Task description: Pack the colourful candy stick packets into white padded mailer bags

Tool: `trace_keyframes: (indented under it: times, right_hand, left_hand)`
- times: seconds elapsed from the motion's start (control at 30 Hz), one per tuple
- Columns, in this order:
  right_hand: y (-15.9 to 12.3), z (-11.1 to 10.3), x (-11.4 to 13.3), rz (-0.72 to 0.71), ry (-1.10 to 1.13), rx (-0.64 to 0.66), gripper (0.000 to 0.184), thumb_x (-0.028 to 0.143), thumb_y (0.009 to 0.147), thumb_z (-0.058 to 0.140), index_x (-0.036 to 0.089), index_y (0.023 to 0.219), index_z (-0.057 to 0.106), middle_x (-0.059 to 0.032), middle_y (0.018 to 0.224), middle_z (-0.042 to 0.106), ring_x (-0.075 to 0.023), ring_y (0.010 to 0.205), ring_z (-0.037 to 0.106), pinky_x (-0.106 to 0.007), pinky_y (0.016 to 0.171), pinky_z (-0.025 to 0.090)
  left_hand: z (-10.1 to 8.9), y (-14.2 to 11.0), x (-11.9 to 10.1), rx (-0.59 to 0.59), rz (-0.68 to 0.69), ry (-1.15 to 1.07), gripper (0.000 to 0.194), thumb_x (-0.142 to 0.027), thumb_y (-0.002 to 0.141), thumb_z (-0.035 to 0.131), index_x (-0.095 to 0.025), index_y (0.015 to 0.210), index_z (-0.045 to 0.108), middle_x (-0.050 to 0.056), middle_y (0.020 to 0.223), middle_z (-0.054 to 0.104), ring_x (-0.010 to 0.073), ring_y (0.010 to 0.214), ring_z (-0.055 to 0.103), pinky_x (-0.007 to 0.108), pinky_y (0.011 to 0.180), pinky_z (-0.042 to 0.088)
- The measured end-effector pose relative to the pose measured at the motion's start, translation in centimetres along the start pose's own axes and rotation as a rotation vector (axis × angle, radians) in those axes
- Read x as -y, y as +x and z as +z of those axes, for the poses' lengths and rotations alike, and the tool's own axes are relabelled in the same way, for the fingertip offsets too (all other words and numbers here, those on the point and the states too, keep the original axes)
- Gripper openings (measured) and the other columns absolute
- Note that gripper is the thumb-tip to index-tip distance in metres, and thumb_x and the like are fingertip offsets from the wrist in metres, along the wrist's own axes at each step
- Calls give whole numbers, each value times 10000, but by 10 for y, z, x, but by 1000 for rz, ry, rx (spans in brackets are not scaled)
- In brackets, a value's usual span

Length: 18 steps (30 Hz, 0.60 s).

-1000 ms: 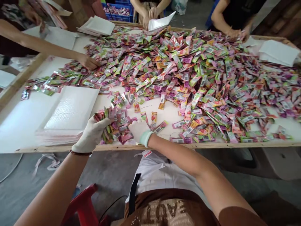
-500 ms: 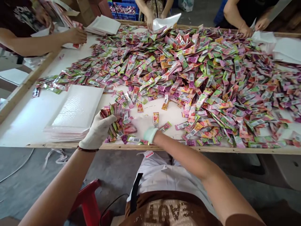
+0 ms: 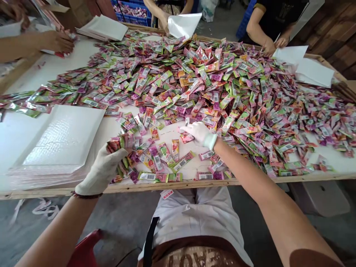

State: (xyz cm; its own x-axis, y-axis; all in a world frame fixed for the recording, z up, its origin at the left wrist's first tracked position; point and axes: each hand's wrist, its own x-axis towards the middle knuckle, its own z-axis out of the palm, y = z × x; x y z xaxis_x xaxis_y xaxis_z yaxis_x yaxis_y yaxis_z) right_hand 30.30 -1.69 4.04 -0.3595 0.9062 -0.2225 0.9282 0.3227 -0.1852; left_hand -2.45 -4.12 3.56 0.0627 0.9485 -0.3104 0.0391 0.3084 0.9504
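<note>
My left hand (image 3: pixel 101 168), in a white knitted glove, is closed around a bunch of small colourful stick packets (image 3: pixel 119 146) at the table's front edge. To its right, my right hand (image 3: pixel 198 133), gloved too, is bent over the table with its fingers closed on a reddish packet (image 3: pixel 186 138). Its fingertips are partly hidden. Between the hands lie loose packets in green, orange, pink and purple, among them an orange one (image 3: pixel 175 148) and a green-pink one (image 3: pixel 183 162). A large heap of such packets (image 3: pixel 211 79) spreads behind my right hand.
A stack of white bubble mailers (image 3: pixel 66 137) lies left of my left hand. More mailers (image 3: pixel 102 27) rest at the back left and right. Co-workers' hands (image 3: pixel 57 41) work around the table. A wooden rim (image 3: pixel 111 188) edges the table; a red stool (image 3: pixel 85 248) stands below.
My right hand has moved right, away from my left hand, to a packet on the table. More loose packets show between the hands. The view has shifted; my left hand keeps its bunch.
</note>
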Motion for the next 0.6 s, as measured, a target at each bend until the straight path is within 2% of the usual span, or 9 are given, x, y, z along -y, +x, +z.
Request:
trace_keyframes:
  times: [0.07, 0.13, 0.23, 0.3, 0.4, 0.5, 0.6]
  right_hand:
    - [16, 1, -12, 38, -44, 3, 376, 348, 980, 595, 171, 1312, 580, -99, 1275, 621, -230, 1112, 610, -461, 980, 490]
    - [30, 6, -14, 69, -53, -5, 373, 377, 966, 620, 155, 1266, 606, -111, 1283, 611, -249, 1139, 603, -483, 982, 497]
    - [42, 13, -5, 115, -81, -6, 240, 225, 920, 619, 116, 1125, 681, -164, 1213, 647, -298, 1179, 563, -504, 1011, 433]
    - [42, 18, 1, 107, -117, -14, 218, 134, 889, 565, 114, 1049, 711, -192, 1215, 646, -326, 1211, 524, -518, 1029, 386]
    - [33, 25, 3, 79, -120, -32, 267, 178, 897, 534, 171, 1099, 709, -157, 1254, 639, -337, 1240, 494, -527, 1042, 369]
    - [26, 25, -7, 108, -66, -44, 308, 268, 900, 592, 165, 1172, 691, -171, 1205, 667, -344, 1215, 534, -530, 1023, 397]
    - [33, 11, -26, 138, -20, -102, 365, 321, 922, 637, 105, 1216, 659, -210, 1224, 648, -332, 1195, 568, -531, 1014, 428]
  left_hand:
    - [12, 0, 2, 34, -39, -44, 389, -349, 664, 830, -169, 964, 659, 10, 826, 710, 180, 743, 634, 287, 675, 537]
    - [27, -5, 5, 95, -61, -71, 404, -315, 653, 829, -185, 988, 643, 1, 822, 693, 168, 709, 624, 282, 656, 537]
    - [60, -17, 15, 274, -138, -93, 466, -302, 612, 836, -218, 1018, 623, -22, 733, 633, 142, 589, 572, 272, 564, 507]
    - [86, -27, 25, 409, -214, -132, 478, -336, 611, 830, -225, 1027, 622, -22, 707, 603, 140, 568, 559, 277, 549, 504]
    - [124, -35, 40, 532, -247, -176, 453, -354, 628, 811, -214, 1016, 624, -18, 720, 587, 128, 580, 549, 285, 585, 517]
    - [145, -27, 50, 533, -195, -181, 409, -313, 624, 803, -200, 975, 625, -13, 745, 601, 128, 621, 559, 286, 647, 524]
    - [147, -11, 59, 466, -173, -176, 350, -326, 635, 805, -199, 919, 645, 8, 748, 635, 164, 657, 590, 299, 649, 518]
